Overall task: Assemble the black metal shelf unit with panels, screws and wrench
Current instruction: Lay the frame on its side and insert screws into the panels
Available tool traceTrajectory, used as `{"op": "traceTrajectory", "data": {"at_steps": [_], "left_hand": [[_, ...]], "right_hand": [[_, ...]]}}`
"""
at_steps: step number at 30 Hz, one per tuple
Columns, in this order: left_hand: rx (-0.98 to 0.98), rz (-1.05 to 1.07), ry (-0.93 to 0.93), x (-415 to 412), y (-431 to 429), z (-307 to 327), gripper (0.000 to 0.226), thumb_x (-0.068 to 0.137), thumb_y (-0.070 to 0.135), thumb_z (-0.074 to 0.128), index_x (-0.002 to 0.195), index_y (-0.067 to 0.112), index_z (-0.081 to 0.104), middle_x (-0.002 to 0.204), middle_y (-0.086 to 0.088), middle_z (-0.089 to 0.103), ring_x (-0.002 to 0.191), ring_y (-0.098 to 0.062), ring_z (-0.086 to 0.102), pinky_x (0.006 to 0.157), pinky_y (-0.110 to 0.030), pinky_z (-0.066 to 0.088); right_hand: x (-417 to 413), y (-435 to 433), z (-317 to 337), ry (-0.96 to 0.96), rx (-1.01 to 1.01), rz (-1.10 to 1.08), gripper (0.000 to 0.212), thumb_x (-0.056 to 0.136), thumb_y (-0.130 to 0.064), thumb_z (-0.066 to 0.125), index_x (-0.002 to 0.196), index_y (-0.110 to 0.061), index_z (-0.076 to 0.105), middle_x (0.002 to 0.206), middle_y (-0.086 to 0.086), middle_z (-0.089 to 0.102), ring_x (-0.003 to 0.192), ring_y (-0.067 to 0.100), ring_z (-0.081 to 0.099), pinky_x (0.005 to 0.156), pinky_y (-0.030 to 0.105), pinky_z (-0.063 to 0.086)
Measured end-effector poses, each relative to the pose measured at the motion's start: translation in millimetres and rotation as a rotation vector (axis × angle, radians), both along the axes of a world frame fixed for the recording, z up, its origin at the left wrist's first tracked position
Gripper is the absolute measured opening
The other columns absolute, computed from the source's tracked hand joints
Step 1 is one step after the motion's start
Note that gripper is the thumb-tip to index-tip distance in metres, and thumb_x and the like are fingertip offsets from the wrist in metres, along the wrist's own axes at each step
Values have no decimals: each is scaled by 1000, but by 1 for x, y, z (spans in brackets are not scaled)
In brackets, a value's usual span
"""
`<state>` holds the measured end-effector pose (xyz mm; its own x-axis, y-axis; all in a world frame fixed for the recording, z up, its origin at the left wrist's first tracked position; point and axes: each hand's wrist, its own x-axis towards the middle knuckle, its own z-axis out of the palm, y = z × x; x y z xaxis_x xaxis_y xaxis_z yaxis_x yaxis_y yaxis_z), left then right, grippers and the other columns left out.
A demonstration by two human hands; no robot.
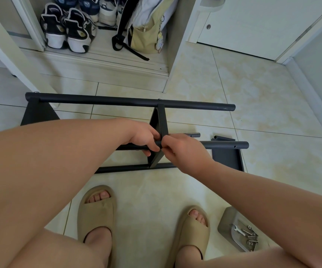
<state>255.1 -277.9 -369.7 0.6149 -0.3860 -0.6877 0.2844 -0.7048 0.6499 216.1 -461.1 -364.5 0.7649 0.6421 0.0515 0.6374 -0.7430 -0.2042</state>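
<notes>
Lying on its side on the pale tiled floor [253,103], the half-built black metal shelf unit [129,102] sits just ahead of the person's feet. The left hand [144,136] curls round the near black round tube [226,145] where the middle panel [161,120] meets it. The right hand [183,149] pinches at that joint; any screw there is hidden. Two panels look attached. A loose dark panel [226,157] remains, and the steel screws [251,238] and small silver wrench [238,230] sit in the grey tray [226,219], so about half seems left.
</notes>
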Motion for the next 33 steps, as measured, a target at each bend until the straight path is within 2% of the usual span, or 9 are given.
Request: {"op": "traceTrajectory", "data": {"at_steps": [4,8,12,16,18,21,24,27,33], "left_hand": [[-19,-8,1,-2,1,1,25,93,15,68,118,15,68,119,-6,68,84,-18,69,106,-40,46],[-22,-4,-10,-3,1,2,29,93,15,68,121,15,66,120,-6,67,80,-16,69,103,-37,48],[-7,-16,-11,-2,1,3,25,93,15,68,117,15,67,118,-6,69,80,-15,69,104,-38,48],[-38,3,13,-2,2,1,30,92,13,68,122,17,67,120,-4,69,82,-17,69,105,-38,48],[-46,8,15,-2,2,1,33,93,12,67,125,17,66,121,-4,69,82,-17,68,105,-36,48],[-41,2,17,-2,2,1,33,93,13,67,125,17,66,120,-4,69,83,-17,69,106,-38,47],[-28,-2,11,-2,1,3,33,93,14,68,125,16,64,120,-5,68,82,-17,69,104,-36,47],[-23,5,8,-1,1,2,33,92,15,69,125,17,64,112,-1,69,82,-16,70,103,-35,48],[-53,5,24,-1,2,1,34,93,11,67,126,17,66,122,-5,69,81,-16,68,104,-36,49]], "right_hand": [[2,-1,-2,121,-65,-84,19,105,-21,50,98,-5,57,79,8,60,70,33,51,59,38,39],[1,-5,0,198,-91,-30,13,104,-19,43,107,-11,54,82,9,67,70,33,57,63,46,50],[2,-2,8,208,-173,-41,15,105,-26,47,100,-11,49,74,6,56,69,33,53,58,40,42],[1,5,9,106,-405,-124,28,109,-42,30,92,-22,39,65,-3,33,69,30,45,60,34,33],[0,6,10,112,-423,-148,30,109,-44,27,93,-22,41,66,-2,34,69,29,46,60,35,35],[2,3,13,166,-261,-176,22,106,-41,40,99,-20,42,73,1,51,69,29,52,57,35,39],[2,-2,17,207,-158,-54,12,100,-28,51,104,-18,46,87,0,63,77,29,59,60,38,49],[1,-2,18,198,-236,-24,10,103,-25,47,99,-16,47,91,-1,57,83,29,57,60,36,41],[-1,10,17,128,-526,-155,37,109,-46,26,89,-23,46,71,-3,38,72,26,48,62,33,36]]}}
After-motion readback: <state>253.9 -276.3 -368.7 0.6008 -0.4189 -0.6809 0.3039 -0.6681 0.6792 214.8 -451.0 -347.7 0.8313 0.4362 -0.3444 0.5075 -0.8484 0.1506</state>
